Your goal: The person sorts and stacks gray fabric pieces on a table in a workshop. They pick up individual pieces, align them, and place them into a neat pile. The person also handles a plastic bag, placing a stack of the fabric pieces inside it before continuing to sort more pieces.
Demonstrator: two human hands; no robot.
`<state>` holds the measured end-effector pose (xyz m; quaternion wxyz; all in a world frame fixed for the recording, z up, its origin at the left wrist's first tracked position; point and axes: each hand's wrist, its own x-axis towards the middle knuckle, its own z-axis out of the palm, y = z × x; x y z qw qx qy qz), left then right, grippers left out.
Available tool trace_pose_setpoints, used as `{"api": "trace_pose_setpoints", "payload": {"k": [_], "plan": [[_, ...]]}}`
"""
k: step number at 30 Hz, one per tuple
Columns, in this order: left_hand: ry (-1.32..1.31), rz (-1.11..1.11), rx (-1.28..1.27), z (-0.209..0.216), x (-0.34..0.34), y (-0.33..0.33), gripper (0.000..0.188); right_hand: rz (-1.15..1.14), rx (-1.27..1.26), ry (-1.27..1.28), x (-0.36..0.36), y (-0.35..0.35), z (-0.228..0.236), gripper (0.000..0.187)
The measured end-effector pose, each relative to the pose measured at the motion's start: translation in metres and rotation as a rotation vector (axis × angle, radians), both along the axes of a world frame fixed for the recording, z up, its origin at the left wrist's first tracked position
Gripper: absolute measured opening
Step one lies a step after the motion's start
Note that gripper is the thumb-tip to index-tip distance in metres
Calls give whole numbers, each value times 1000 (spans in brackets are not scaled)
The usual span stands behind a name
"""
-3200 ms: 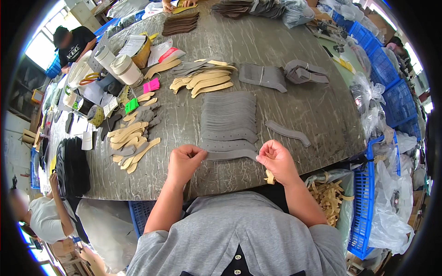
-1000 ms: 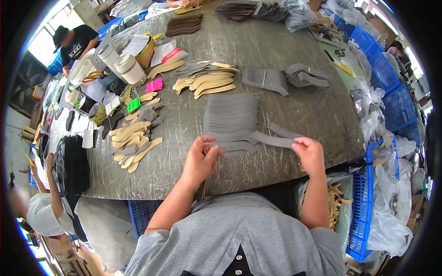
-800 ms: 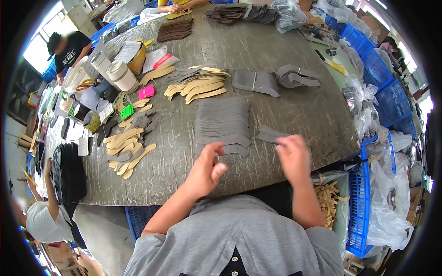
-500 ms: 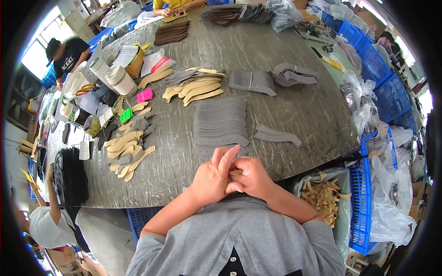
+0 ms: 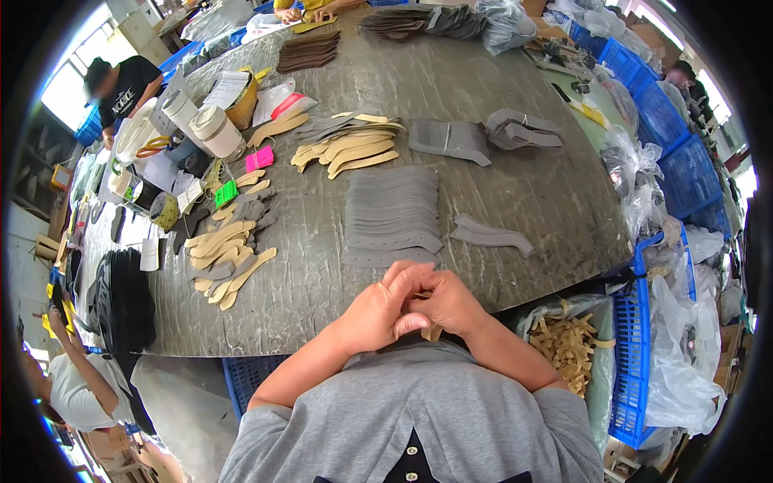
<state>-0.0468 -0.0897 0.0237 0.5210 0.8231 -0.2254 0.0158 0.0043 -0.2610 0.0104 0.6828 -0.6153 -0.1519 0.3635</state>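
Observation:
My left hand point(image 5: 378, 315) and my right hand point(image 5: 451, 306) meet close to my body, at the table's near edge. Between them a small tan piece point(image 5: 432, 332) shows below the fingers; most of it is hidden. Both hands are closed around it, the left fingers lying over toward the right hand. Just beyond is an overlapping row of grey curved strips point(image 5: 393, 211), the nearest ones dotted with holes. A few grey strips point(image 5: 493, 235) lie to its right.
Tan and grey pieces point(image 5: 229, 253) lie at left, with another pile point(image 5: 346, 145) farther back. Tied grey bundles point(image 5: 448, 140) are beyond the row. Jars point(image 5: 216, 131) crowd the left. A bag of tan scraps point(image 5: 564, 350) and a blue crate point(image 5: 630, 354) stand right. Other people work around the table.
My left fingers, raised before, have bent down toward my right hand. More of the tan piece now shows beneath the hands. The table view has shifted slightly right.

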Motion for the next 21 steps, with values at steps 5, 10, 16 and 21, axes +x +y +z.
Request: {"api": "trace_pose_setpoints", "payload": {"k": [5, 10, 16, 21], "plan": [[317, 190, -313, 1, -1, 9, 46, -23, 326, 330, 6, -2, -4, 2], [5, 304, 88, 31, 10, 23, 33, -89, 390, 283, 12, -5, 1, 3], [-284, 299, 3, 26, 16, 28, 12, -261, 596, 354, 19, -3, 20, 11], [458, 695, -104, 4, 9, 81, 4, -449, 830, 158, 80, -82, -4, 12]]}}
